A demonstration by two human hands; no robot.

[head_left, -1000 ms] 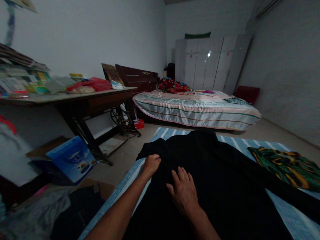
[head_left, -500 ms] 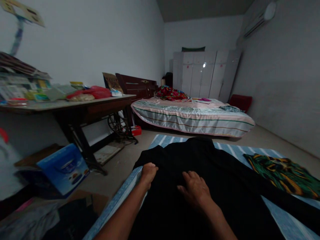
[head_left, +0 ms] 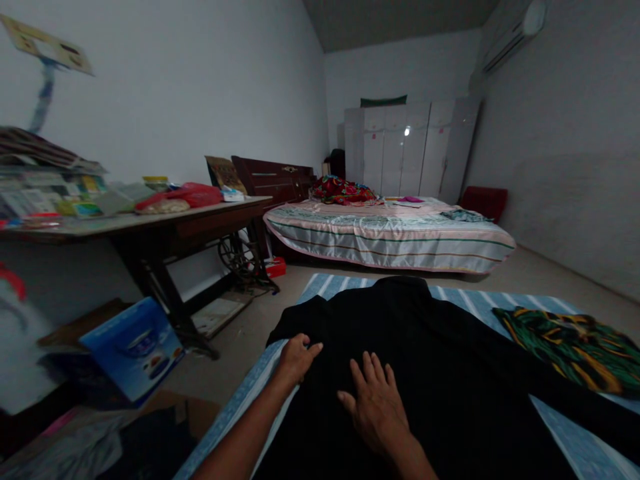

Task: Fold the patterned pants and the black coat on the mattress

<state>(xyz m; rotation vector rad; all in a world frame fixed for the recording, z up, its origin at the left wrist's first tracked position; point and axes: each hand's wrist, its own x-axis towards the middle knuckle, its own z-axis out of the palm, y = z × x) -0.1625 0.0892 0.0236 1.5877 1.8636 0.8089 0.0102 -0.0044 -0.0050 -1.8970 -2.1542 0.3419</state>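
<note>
Black garment (head_left: 460, 393) lies under the right hand (head_left: 379, 403), fingers spread wider than before, gripping nothing; at its ten o'clock, the left hand (head_left: 296, 359) has partly uncurled, grip unclear.

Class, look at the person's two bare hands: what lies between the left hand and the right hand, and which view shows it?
The head view shows only a stretch of the black, long-sleeved cloth garment between the left hand and right hand.

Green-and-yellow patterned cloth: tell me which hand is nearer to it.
Right. The right hand is spread on the black garment, left of the patterned cloth; the left hand is farther left, at the garment's left edge.
</note>
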